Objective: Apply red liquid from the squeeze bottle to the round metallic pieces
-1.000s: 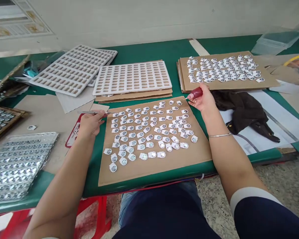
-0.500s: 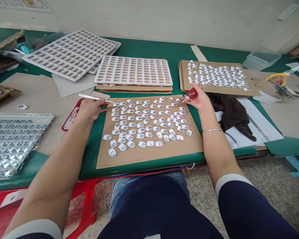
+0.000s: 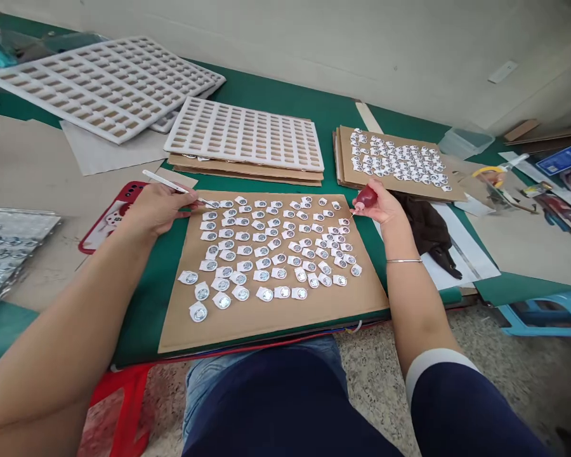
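Silver round pieces in clear plastic [image 3: 9, 247] sit far left on the green tabletop [image 3: 143, 324], cut off by the frame edge. Next, behind: white grid trays [image 3: 105, 86], overlapping, one askew on another. In front of those, red-cased phone [image 3: 110, 221], partly under the left wrist.

Left hand [image 3: 160, 206]: narrow pinch grip on a slim pale tool [image 3: 164, 181], tip pointing right at the top-left corner of the cardboard sheet [image 3: 276, 320]. Tip is right by the first tabbed disc; cannot tell if it touches.

Flat grid tray [image 3: 245, 133] rests on cardboard just behind the sheet. Sheet lies centre, near the table edge, carrying loose rows of tabbed discs [image 3: 263, 275], silver on white, lower strip bare.

Right hand [image 3: 383, 204]: fingers closed round a dark red bottle [image 3: 367, 196], thin nozzle angled down at the sheet's top-right edge. Contact unclear.

Behind it, second disc-covered board [image 3: 400, 162]. Brown cloth [image 3: 424, 230] on white paper nearby, then clear box [image 3: 464, 141], yellow-handled scissors [image 3: 488, 171]. Blue stool [image 3: 547, 314] on the floor, far right
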### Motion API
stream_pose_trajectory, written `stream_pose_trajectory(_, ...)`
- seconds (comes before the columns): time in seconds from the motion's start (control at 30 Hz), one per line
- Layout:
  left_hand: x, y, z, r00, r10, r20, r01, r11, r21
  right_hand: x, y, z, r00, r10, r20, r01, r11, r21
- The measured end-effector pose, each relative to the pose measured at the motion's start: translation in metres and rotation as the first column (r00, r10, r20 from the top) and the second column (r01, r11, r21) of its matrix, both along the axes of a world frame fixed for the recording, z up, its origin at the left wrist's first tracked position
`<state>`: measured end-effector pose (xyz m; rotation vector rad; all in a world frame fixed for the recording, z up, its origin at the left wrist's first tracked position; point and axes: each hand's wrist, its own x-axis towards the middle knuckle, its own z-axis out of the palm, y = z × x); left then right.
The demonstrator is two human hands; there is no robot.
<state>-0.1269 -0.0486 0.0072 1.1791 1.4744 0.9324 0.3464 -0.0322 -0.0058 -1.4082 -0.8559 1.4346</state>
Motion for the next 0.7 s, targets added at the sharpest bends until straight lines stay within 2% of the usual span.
stream_pose_trajectory(0.17,0.009,-0.006,0.004,0.993,-0.109,-0.045,0.108,0.994,-0.025,0.006,-0.024,0.013,0.999,-0.032,-0.019,0.031,0.998,-0.059)
stream_pose_trajectory(0.3,0.008,-0.005,0.006,0.981,-0.176,-0.083,0.169,0.981,-0.092,0.007,-0.037,0.018,0.999,-0.039,-0.013,0.038,0.997,-0.074)
stream_pose_trajectory(0.4,0.010,-0.008,0.011,0.984,-0.104,-0.144,0.102,0.995,-0.023,0.004,-0.036,0.024,0.999,-0.034,-0.009,0.034,0.999,-0.038)
stream_pose_trajectory(0.47,0.021,-0.015,0.019,0.975,0.000,-0.222,0.033,0.989,0.142,-0.007,-0.032,0.032,0.999,-0.039,-0.001,0.039,0.997,0.064)
stream_pose_trajectory(0.53,0.042,-0.027,0.027,0.957,-0.022,-0.290,0.116,0.943,0.312,-0.029,-0.025,0.041,1.000,-0.024,-0.015,0.027,0.975,0.220)
stream_pose_trajectory(0.6,0.066,-0.041,0.032,0.911,-0.176,-0.374,0.306,0.896,0.323,-0.059,-0.020,0.048,1.000,-0.010,-0.011,0.013,0.941,0.338)
stream_pose_trajectory(0.67,0.088,-0.055,0.030,0.815,-0.340,-0.469,0.533,0.758,0.375,-0.094,-0.017,0.052,0.998,0.068,-0.012,-0.059,0.937,0.345)
stream_pose_trajectory(0.7,0.096,-0.060,0.027,0.783,-0.376,-0.496,0.596,0.683,0.422,-0.112,-0.016,0.053,0.992,0.119,-0.034,-0.100,0.934,0.343)
